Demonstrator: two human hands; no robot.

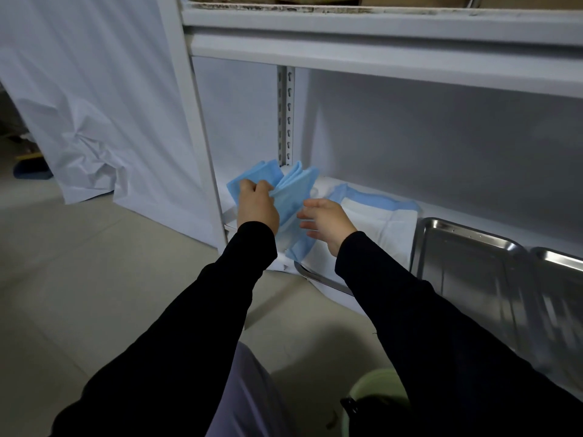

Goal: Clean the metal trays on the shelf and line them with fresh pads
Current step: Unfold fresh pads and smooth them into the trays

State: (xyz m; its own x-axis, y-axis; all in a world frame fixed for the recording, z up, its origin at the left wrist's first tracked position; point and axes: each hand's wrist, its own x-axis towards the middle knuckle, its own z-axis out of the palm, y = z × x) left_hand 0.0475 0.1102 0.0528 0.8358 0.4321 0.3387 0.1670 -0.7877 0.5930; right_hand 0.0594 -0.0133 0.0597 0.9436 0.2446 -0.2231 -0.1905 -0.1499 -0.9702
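Note:
My left hand (256, 205) grips a bunch of folded blue pads (291, 190) at the left end of the low shelf, holding them upright. Just to their right, my right hand (325, 220) hovers with its fingers spread and relaxed, close to the pads' lower edge. A white pad with a blue border (381, 216) lies spread over a tray whose metal rim (318, 279) shows at the shelf front. Right of it stands a bare metal tray (467, 269), and the edge of another tray (561, 279) is at the far right.
The white shelf unit has an upright post (202, 127) on the left and a slotted rail (285, 115) at the back. The shelf board above (378, 55) hangs low over the trays. A white sheet (104, 105) drapes to the left. Tiled floor lies below.

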